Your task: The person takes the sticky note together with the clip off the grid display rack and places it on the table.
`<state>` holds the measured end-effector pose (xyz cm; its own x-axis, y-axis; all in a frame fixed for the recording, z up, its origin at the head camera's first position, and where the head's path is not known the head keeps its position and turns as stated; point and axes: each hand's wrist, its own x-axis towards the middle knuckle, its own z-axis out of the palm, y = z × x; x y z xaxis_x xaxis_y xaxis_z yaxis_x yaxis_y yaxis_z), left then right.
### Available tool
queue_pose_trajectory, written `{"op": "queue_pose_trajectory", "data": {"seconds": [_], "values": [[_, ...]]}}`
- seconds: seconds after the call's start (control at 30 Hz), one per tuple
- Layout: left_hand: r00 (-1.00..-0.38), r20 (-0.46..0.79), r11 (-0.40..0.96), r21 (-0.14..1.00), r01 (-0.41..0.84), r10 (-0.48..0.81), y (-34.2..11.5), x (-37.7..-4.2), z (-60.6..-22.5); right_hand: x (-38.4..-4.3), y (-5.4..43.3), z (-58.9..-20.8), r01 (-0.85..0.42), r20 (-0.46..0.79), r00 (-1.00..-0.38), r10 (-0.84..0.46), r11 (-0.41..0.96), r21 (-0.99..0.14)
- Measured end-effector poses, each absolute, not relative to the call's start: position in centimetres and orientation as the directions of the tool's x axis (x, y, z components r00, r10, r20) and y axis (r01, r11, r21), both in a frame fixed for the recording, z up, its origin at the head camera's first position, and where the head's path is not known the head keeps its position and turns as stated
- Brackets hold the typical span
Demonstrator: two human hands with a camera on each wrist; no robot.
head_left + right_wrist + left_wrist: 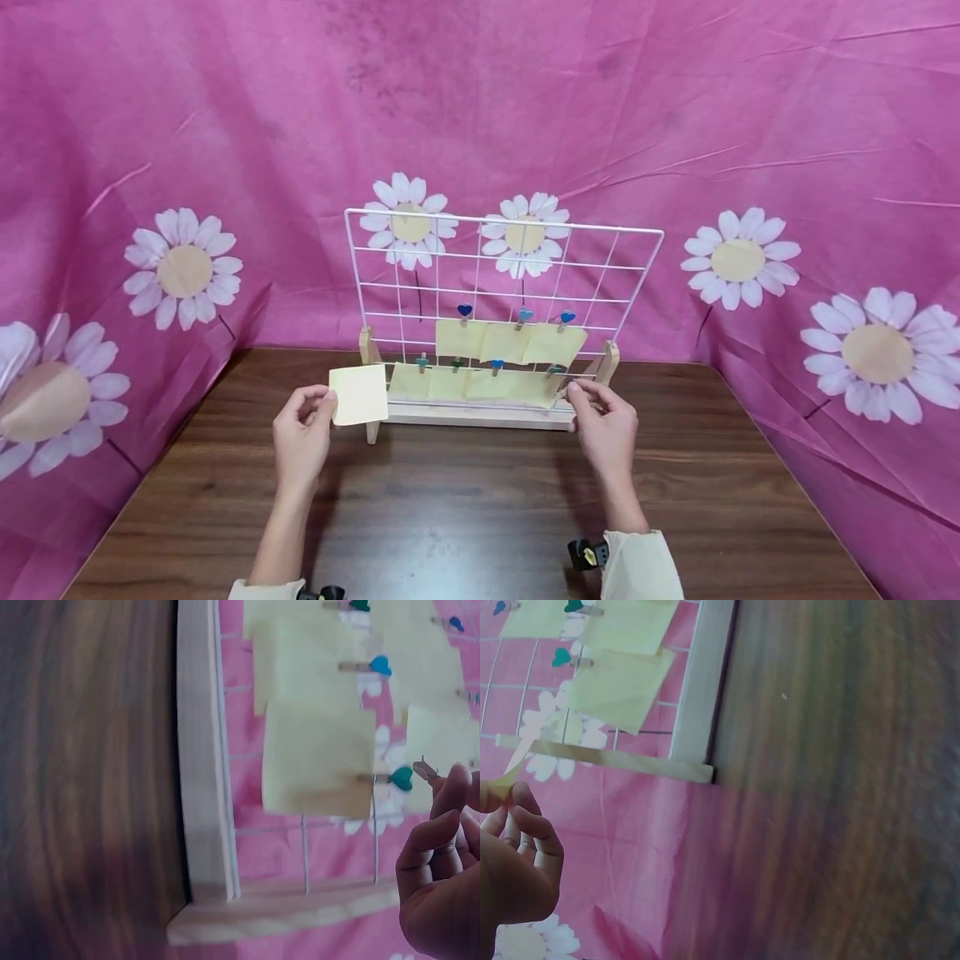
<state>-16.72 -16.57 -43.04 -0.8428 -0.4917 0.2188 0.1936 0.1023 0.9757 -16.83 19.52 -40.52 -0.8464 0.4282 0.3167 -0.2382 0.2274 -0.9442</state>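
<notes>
My left hand pinches a pale yellow sticky note by its edge, left of a white wire grid. Seen from the left wrist, thumb and fingertips meet on that note, which is nearly edge-on. On the grid's other side, my right hand is close to the lower right corner. Between its thumb and finger it pinches a small clothespin, partly hidden by the fingers. Two rows of yellow notes hang on the grid's lower half, held by mini clothespins with blue and green hearts.
A wooden stand carries the grid, tilted back, on a dark brown wooden table. Behind it hangs a pink cloth printed with white daisies. The grid's upper wires bear no notes.
</notes>
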Motion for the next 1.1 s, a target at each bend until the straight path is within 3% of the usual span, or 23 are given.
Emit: {"op": "queue_pose_trajectory", "data": {"seconds": [0.47,1.1], "values": [[-0.85,0.156,0.107,0.987,0.118,-0.503,-18.2,-16.7,-44.1,-15.9,22.8,-41.8,-0.134,0.24,-0.836,0.493,0.24,-0.961],[-0.849,0.124,0.098,0.991,0.086,-0.514,-19.8,-16.8,-45.5,-16.1,27.4,-45.0,-0.016,0.067,-0.823,0.563,0.094,-0.995]]}}
